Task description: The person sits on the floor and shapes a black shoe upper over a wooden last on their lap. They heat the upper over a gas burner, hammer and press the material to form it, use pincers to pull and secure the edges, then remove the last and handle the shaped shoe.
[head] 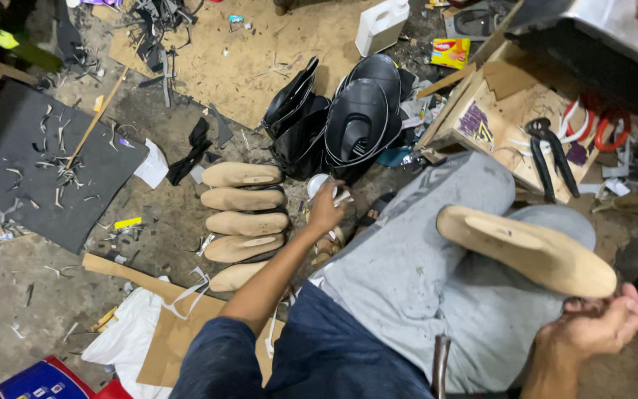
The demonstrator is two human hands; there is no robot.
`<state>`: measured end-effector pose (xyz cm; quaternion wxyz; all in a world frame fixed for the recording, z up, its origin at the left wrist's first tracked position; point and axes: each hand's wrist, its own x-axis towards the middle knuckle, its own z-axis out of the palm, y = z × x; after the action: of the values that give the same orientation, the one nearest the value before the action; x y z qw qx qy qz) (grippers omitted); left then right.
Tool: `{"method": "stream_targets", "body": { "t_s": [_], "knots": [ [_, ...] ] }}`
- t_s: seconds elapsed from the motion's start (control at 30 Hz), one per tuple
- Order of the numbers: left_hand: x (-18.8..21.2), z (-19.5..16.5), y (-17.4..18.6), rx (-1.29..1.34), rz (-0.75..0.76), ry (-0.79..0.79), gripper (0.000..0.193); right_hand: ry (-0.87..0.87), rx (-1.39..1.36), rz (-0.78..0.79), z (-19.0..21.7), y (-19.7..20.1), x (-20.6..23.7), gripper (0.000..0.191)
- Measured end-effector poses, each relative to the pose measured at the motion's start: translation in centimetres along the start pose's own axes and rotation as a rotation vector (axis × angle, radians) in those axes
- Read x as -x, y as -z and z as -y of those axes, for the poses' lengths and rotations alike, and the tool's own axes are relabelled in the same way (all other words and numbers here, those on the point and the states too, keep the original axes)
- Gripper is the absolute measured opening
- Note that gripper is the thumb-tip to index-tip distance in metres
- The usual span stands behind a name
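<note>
Left hand (325, 210): extended down toward the floor, fingers curled around a small round white tin (319, 183), held just beside the knee and directly in front of the stacked black shoe uppers (348, 118). Right hand (592, 325): at lower right, fingers clenched on the heel end of a tan wooden shoe last (526, 251), which lies sole-up and slanted across the lap, resting on grey trousers (422, 251). Floor, left of the left hand: row of five further tan lasts (244, 222), lying side by side, touching or nearly so. Beyond them: sheet of brown cardboard (260, 52) strewn with offcuts; white plastic jug (380, 26) at its far edge. Far left: black rubber sheet (38, 162) carrying pale trimmings, a thin wooden stick (97, 117) lying across its corner. Right: low wooden bench (511, 111) bearing black pincers (551, 155) and red-and-white handled tools (599, 125), near one another. Small yellow packet (450, 52) on the floor behind the bench. Lower left: white plastic bag (123, 332) partly under a second cardboard piece (171, 332).
</note>
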<state>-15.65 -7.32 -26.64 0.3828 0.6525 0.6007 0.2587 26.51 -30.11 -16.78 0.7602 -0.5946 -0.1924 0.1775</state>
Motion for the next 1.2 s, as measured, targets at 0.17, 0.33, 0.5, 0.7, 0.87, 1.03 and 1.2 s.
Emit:
{"method": "stream_targets", "body": {
  "t_s": [0.17,0.33,0.5,0.7,0.87,1.03,1.2],
  "knots": [
    [-6.5,3.6,3.5,-0.218,-0.281,0.13,0.101,-0.002,0.089,0.012,0.4,-1.1,0.0,0.031],
    [-13.7,2.2,7.4,-0.435,-0.26,0.182,0.131,0.007,0.253,0.001,1.3,-4.1,0.2,0.025],
    [-18.1,3.7,9.2,-0.501,0.022,0.35,0.14,0.027,0.355,0.026,2.7,-7.3,0.8,0.025],
    [-18.8,6.6,9.1,-0.393,-0.205,0.096,0.034,-0.014,0.413,0.031,3.6,-9.1,1.2,0.029],
    [-15.1,5.9,7.9,-0.394,-0.025,0.1,0.052,-0.007,0.464,0.041,4.0,-10.0,1.2,0.034],
    [-13.6,4.9,6.6,-0.517,0.088,0.159,0.087,0.039,0.574,0.079,5.1,-11.8,1.7,0.033],
    [-15.8,5.5,8.3,-0.533,0.089,0.401,0.066,0.031,0.564,0.113,5.7,-12.1,1.8,0.032]
  ]
}}
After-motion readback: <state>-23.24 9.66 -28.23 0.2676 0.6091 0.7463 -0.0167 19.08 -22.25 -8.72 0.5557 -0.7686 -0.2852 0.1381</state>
